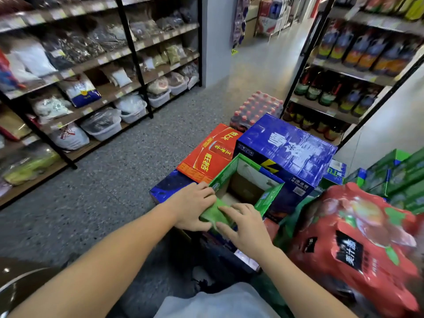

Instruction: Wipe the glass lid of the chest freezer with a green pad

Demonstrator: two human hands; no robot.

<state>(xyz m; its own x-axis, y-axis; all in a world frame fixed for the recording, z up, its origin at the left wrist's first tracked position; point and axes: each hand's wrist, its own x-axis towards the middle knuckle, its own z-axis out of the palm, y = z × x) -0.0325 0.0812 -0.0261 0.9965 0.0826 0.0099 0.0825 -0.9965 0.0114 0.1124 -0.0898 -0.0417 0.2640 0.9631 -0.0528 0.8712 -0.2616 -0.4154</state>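
Note:
A green pad (213, 213) lies at the near edge of an open green carton (249, 180), between both of my hands. My left hand (191, 206) rests on the pad's left side with its fingers curled over it. My right hand (246, 226) lies on the pad's right side, fingers spread and pressing down. Whether either hand truly grips the pad is unclear. No chest freezer or glass lid is in view.
A red carton (210, 152) and a blue carton (286, 148) are stacked behind the green one. A red shrink-wrapped drinks pack (358, 244) sits at the right, green boxes (403, 175) beyond it. Stocked shelves (91, 72) line the left and right (358, 72) of a grey aisle floor (110, 175).

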